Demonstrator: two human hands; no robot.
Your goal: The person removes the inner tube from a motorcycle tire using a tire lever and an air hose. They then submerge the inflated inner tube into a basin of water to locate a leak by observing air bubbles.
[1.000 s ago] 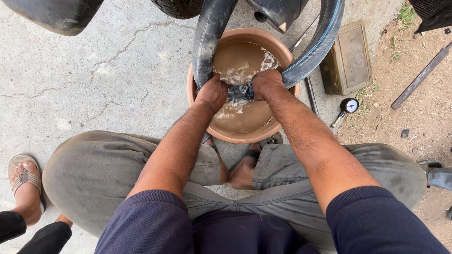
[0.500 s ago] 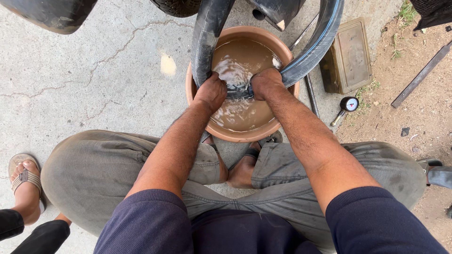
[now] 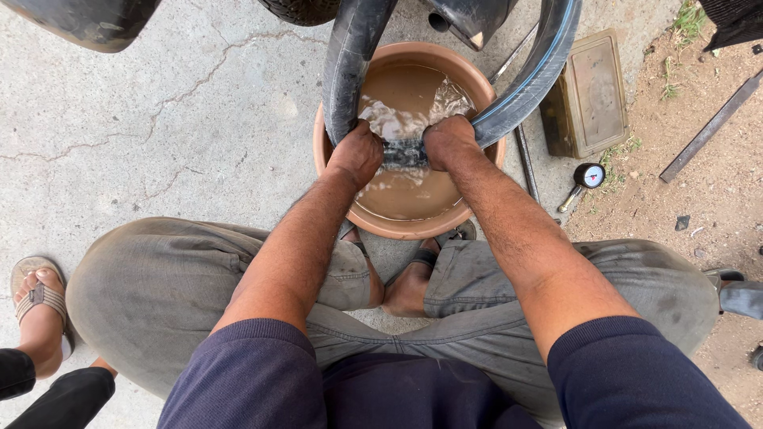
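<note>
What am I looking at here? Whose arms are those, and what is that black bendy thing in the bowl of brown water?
The camera sits on a person's head and looks straight down, so you see that person's own arms and bent knees from above. The person crouches on a cracked concrete floor. In front of the knees stands a round brown basin full of muddy water. The left hand and the right hand both grip a black rubber tube, a long soft loop, and press its lowest part into the water, which splashes around the hands. To the right lie a flat metal box and a small round gauge with a dial. At the bottom left is another person's foot in a sandal.
</note>
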